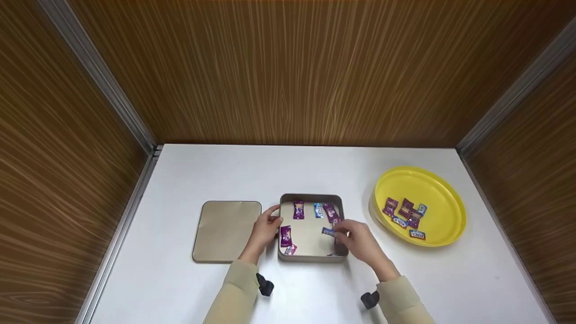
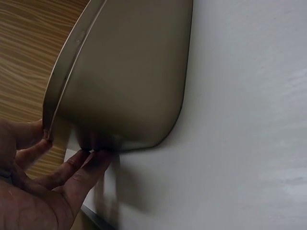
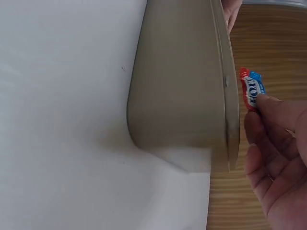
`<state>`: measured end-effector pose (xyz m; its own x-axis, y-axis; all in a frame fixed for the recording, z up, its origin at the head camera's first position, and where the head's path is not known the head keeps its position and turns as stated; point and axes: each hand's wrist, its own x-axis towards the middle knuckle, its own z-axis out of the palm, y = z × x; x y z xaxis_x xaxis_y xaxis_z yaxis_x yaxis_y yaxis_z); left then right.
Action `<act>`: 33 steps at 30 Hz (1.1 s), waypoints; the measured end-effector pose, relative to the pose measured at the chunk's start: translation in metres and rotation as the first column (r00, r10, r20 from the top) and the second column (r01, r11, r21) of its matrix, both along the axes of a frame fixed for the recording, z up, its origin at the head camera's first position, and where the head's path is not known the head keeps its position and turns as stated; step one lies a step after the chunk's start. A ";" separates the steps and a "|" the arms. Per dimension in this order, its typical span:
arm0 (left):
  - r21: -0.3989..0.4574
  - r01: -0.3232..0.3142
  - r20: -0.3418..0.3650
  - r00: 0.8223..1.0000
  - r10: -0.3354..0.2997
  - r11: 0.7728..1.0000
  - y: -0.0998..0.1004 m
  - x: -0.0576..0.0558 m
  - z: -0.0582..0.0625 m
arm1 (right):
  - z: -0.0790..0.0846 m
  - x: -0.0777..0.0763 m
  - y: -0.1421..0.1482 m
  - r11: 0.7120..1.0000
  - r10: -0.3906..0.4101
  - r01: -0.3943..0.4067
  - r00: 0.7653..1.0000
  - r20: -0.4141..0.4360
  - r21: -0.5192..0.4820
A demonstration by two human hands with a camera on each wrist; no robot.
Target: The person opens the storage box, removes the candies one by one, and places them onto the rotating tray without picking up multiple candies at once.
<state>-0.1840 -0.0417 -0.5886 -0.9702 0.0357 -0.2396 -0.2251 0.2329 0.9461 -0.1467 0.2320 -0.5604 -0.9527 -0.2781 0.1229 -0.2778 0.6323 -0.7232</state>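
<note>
A square, gold-grey metal tin [image 1: 310, 259] stands uncovered on the white table. My left hand [image 1: 265, 227] holds its left side; in the left wrist view that hand [image 2: 53, 177] has fingertips at the rim and others against the outer wall. Over the tin's right part, my right hand [image 1: 357, 238] pinches a small wrapped candy [image 3: 252, 88], blue, white and red, between thumb and finger. Inside the tin lie purple-wrapped candies [image 1: 286, 236], a blue one [image 1: 318, 210] and a pink-and-white one [image 1: 290, 249]. The right hand hides part of the tin's right side.
The flat tin lid [image 1: 227, 231] lies left of the tin, beside the left forearm. A round yellow tray [image 1: 434, 191] at the right holds several purple and blue candies. Wood-patterned panels [image 1: 288, 76] enclose the table at the back and sides.
</note>
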 end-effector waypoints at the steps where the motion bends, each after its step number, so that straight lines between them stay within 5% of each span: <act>1: -0.001 -0.001 -0.001 1.000 0.001 1.000 0.000 0.000 0.000 | 0.000 0.001 0.003 0.999 -0.028 0.028 1.000 -0.001 -0.018; 8: -0.004 0.001 -0.021 1.000 -0.001 1.000 0.002 0.000 0.001 | -0.002 0.004 0.033 0.967 -0.229 0.220 0.971 -0.060 -0.130; 18: -0.013 0.005 0.005 1.000 -0.005 1.000 0.002 0.001 0.000 | -0.006 0.008 0.090 0.930 -0.368 0.362 0.919 -0.144 -0.068; 28: 0.007 0.005 0.003 1.000 -0.005 1.000 0.001 0.002 0.002 | 0.001 0.010 0.151 0.821 -0.560 0.560 0.828 -0.031 0.112; 33: 0.009 0.002 0.029 1.000 -0.002 1.000 0.002 0.003 0.004 | -0.001 0.011 0.171 0.761 -0.613 0.615 0.786 -0.078 0.208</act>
